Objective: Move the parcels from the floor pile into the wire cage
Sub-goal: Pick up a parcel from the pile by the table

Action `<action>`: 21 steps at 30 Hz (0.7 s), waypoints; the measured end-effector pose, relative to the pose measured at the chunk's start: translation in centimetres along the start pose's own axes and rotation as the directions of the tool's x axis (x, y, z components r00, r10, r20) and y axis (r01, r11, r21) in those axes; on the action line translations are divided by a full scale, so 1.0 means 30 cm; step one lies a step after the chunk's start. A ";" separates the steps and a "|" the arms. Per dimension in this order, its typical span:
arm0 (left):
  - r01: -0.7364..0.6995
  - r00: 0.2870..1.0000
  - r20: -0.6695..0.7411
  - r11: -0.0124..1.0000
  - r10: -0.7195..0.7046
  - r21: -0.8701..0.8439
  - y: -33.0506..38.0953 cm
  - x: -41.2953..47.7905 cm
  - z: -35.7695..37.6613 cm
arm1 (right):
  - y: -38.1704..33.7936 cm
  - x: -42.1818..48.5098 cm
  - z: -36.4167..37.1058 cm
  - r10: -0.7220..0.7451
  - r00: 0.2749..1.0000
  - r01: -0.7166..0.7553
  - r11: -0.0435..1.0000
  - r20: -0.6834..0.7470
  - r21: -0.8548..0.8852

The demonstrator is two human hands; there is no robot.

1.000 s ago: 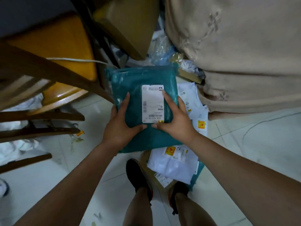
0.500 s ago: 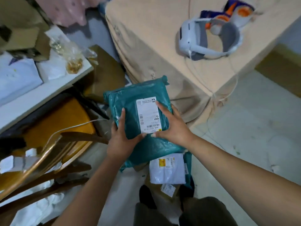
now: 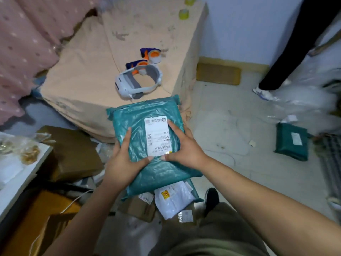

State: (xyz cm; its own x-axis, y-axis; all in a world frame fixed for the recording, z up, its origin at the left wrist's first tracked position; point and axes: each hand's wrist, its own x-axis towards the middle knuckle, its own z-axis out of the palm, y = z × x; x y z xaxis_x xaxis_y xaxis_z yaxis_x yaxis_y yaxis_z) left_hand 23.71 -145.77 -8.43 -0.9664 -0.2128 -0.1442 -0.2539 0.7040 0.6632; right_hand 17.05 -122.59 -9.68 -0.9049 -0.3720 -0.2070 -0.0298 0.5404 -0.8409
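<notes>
A cluttered room with a pale tiled floor (image 3: 230, 130) and a peach-covered bed (image 3: 103, 71) carrying a white headset (image 3: 136, 84). Compared with half a second ago, the view has swung right: the headset now sits left of centre, and a second green parcel (image 3: 290, 144) and a bystander's dark-trousered leg (image 3: 287, 52) have appeared. The teal parcel (image 3: 147, 145) is held above the floor pile (image 3: 171, 202), label up. The left hand (image 3: 123, 163) and right hand (image 3: 184, 146) clamp its near half from either side, thumbs on top nearly meeting below the label.
</notes>
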 end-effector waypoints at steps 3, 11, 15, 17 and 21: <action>-0.094 0.992 0.085 0.996 0.093 0.002 0.116 0.023 0.054 | 0.039 -0.087 -0.102 0.069 0.992 -0.068 0.998 -0.102 0.010; -0.274 0.920 0.283 0.961 0.270 -0.026 0.429 0.074 0.289 | 0.223 -0.299 -0.384 0.233 0.931 -0.215 0.972 -0.281 0.095; -0.311 0.886 0.353 0.950 0.302 -0.031 0.597 0.079 0.450 | 0.346 -0.396 -0.547 0.277 0.904 -0.250 0.961 -0.326 0.121; -0.322 0.872 0.377 0.946 0.311 -0.036 0.686 0.077 0.537 | 0.411 -0.443 -0.632 0.301 0.893 -0.269 0.953 -0.335 0.139; -0.338 0.836 0.437 0.939 0.332 -0.067 0.868 0.064 0.732 | 0.552 -0.556 -0.817 0.339 0.866 -0.300 0.940 -0.368 0.160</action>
State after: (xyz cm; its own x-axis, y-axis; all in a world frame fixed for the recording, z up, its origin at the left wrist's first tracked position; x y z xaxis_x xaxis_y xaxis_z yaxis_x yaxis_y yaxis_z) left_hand 14.38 -112.96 -7.58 -0.9093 0.3522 -0.2215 0.0905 0.6872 0.7208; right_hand 21.24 -88.92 -7.89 -0.9499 0.1391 -0.2798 0.3113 0.4993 -0.8086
